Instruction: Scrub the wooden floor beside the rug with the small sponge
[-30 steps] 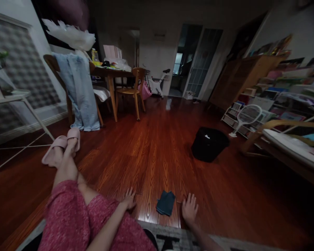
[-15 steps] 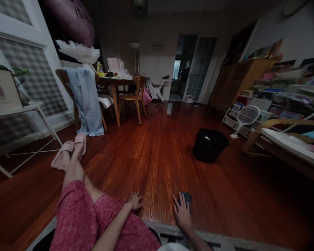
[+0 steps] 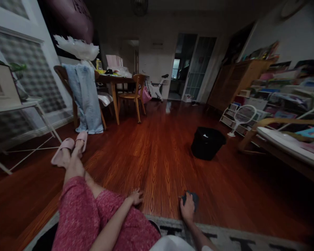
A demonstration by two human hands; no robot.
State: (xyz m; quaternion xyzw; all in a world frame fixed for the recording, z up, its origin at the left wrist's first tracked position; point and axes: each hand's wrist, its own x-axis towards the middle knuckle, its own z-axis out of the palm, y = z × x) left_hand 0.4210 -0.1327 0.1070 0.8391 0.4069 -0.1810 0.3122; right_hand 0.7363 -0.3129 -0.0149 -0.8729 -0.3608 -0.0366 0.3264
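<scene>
My left hand rests beside my thigh at the edge of the pink shorts, its fingers spread over the wooden floor and nothing in it. Low and right of centre, my right hand is closed on a dark cloth, which lies on the floor and shows past the fingers on the right. A small thin thing sticks out left of the fingertips, too small to name.
A black bin stands on the floor ahead to the right. A patterned rug lies along the near edge. Chairs and a table are at the back left; a wooden armchair is at the right.
My right hand has moved a little to the right with the dark cloth, and its spread fingers have drawn together on it. The view has shifted slightly; my left hand stays in place.
</scene>
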